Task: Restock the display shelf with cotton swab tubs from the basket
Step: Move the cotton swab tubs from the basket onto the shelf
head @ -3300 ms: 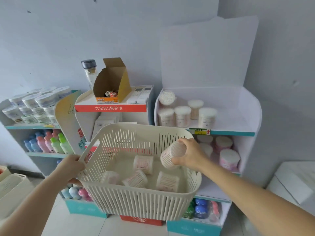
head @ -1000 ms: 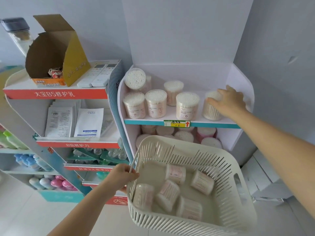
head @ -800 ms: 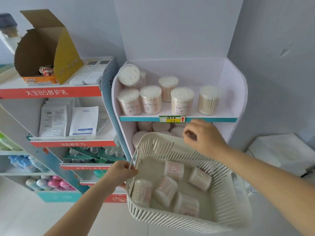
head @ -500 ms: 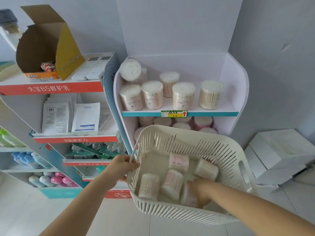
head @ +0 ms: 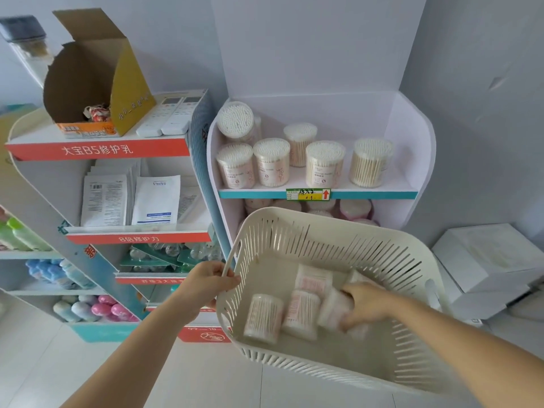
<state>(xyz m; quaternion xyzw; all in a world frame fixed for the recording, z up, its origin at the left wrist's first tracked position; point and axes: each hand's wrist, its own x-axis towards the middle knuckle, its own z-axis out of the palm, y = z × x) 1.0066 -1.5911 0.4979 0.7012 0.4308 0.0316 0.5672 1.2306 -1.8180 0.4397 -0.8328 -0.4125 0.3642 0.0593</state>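
Note:
A cream slatted basket [head: 321, 231] hangs in front of the white display shelf [head: 412, 160], and my left hand [head: 206, 285] grips its left rim. Several cotton swab tubs lie on their sides inside it, such as one tub [head: 263, 318] at the left. My right hand [head: 365, 307] is down in the basket, fingers wrapped around a blurred tub [head: 332, 309]. On the top shelf several tubs stand upright, the rightmost [head: 371, 161] apart from the rest, and one tub [head: 235, 119] lies on top at the left.
A lower shelf [head: 391, 213] behind the basket holds more tubs. To the left stands a red-edged rack [head: 97, 148] with an open cardboard box [head: 97, 75], remote controls and sachets. White boxes [head: 494, 260] sit on the floor at the right.
My right hand let go of a tub at the right end of the top shelf, dropped into the basket and closed around another tub. The basket has stayed in my left hand.

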